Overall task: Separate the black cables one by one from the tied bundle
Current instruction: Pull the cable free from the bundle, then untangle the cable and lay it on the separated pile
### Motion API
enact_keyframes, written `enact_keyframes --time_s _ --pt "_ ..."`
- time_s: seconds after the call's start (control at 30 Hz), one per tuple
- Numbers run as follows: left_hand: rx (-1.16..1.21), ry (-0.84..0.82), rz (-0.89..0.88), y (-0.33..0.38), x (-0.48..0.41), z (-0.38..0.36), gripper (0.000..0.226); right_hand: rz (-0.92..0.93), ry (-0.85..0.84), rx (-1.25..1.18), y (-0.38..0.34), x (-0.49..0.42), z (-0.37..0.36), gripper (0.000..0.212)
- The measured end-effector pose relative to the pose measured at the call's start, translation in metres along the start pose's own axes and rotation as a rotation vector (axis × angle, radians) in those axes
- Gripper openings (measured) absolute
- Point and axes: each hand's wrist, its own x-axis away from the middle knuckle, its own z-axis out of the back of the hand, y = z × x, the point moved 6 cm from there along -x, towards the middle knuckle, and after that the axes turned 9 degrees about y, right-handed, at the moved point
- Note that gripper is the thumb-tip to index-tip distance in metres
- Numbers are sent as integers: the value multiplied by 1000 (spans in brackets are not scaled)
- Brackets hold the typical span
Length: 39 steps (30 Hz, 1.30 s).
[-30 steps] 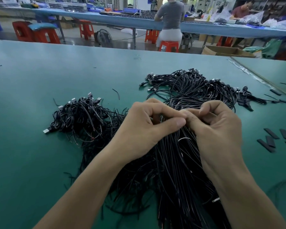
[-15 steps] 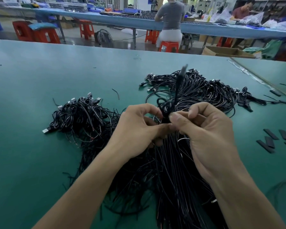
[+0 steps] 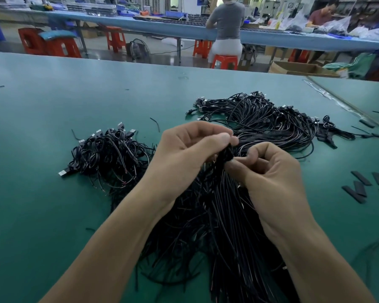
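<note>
Where the tied bundle (image 3: 225, 215) of black cables comes to a head at the centre of the frame, both of your hands meet on it. Your left hand (image 3: 184, 154) has its thumb and curled fingers pinched on the very top of the gathered ends. Your right hand (image 3: 269, 171) pinches the same clump just below and to the right, so the two hands are almost touching. From that grip the bundle's long axis runs straight down the frame toward you, fanning out between your forearms to the bottom edge. Neither hand is clearly nearer; which single cable you hold is hidden by your fingers.

One loose heap of cables (image 3: 109, 154) lies on the green table (image 3: 42, 215) at left of centre. A larger spread (image 3: 267, 121) lies at upper right, just beyond your hands. Short black strips (image 3: 359, 186) lie at the right edge. An open cardboard box (image 3: 298, 67) stands past the table's far edge, its contents out of view.
</note>
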Motion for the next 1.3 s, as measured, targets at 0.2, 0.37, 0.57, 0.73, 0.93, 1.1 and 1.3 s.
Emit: enact_keyframes --time_s 0.2,0.37,0.57,0.73,0.93,1.1,1.3 --pt "-91 -28 -72 -7 2 -6 14 -43 92 -184 -4 -5 11 41" --pt "-161 -28 -72 -11 3 -4 35 -61 127 -205 -3 -6 13 42" --pt "-138 99 145 -24 1 9 36 -72 -6 -268 -10 0 -1 35" --pt "-44 116 132 -18 -2 13 28 -103 -119 -247 -10 7 -11 33" --pt "22 105 110 -6 -4 11 29 -112 -68 -162 1 5 -8 45" --pt "8 -4 29 -1 1 -1 17 -114 50 -188 -2 -1 4 42" --pt "-34 -56 3 -12 4 -7 21 -136 74 -333 -3 -2 5 41"
